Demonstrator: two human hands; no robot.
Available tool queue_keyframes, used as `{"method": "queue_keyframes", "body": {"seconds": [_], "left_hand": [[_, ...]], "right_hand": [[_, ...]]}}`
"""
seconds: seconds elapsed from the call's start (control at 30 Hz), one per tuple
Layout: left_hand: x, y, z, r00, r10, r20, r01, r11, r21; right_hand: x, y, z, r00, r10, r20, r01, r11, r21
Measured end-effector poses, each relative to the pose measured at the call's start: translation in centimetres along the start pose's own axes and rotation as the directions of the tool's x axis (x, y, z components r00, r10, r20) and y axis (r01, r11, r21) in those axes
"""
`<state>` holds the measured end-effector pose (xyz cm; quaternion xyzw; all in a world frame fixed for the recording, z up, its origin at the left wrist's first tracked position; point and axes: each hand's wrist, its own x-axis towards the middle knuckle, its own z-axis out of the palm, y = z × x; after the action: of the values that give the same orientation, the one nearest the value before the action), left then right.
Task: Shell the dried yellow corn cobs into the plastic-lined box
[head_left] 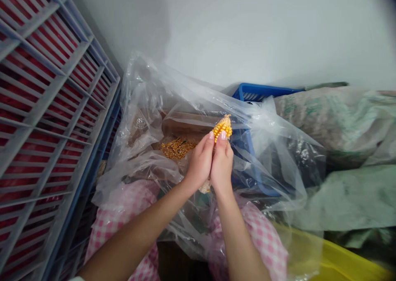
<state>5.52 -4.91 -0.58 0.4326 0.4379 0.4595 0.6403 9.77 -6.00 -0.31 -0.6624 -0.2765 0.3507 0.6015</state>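
Observation:
Both hands are closed side by side around a corn cob [223,128], thumbs pressed near its upper end. Yellow kernels cover the tip, while the pale lower end [205,187] sticks out below my palms. My left hand [199,159] wraps it from the left and my right hand [222,163] from the right. The cob's middle is hidden by my fingers. Beneath and to the left, a pile of loose corn kernels [177,148] lies in a cardboard box [188,122] lined with a clear plastic sheet [142,165], which also drapes over my knees.
Grey-blue slatted crates [46,95] with red contents stand along the left. A blue basket [266,90] sits to the right behind the plastic. Filled sacks [337,124] lie at the far right, above a yellow container [343,258]. A pale wall [247,33] rises behind.

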Motion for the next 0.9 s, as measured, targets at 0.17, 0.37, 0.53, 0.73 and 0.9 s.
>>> {"method": "queue_keyframes", "body": {"seconds": [0.17,0.37,0.53,0.73,0.9], "left_hand": [[0.09,-0.14,-0.11,1.0,0.02,0.004,-0.02,0.999,0.026],[0.06,-0.15,-0.17,0.999,0.028,-0.018,-0.027,0.997,0.071],[0.09,-0.4,-0.13,0.999,0.012,-0.044,-0.011,0.999,0.039],[0.09,-0.5,-0.03,0.998,-0.036,-0.056,0.036,0.999,-0.015],[-0.26,-0.29,0.33,0.998,0.015,-0.064,-0.012,0.999,0.046]], "right_hand": [[0.1,0.17,0.08,1.0,0.002,-0.007,-0.002,1.0,0.027],[-0.02,0.12,-0.05,1.0,0.015,0.008,-0.016,1.0,0.016],[0.04,0.58,-0.04,0.996,0.092,0.007,-0.092,0.995,0.038],[0.27,0.74,0.17,0.986,0.147,0.084,-0.16,0.97,0.185],[0.28,0.17,-0.21,0.99,0.096,0.1,-0.108,0.987,0.122]]}}
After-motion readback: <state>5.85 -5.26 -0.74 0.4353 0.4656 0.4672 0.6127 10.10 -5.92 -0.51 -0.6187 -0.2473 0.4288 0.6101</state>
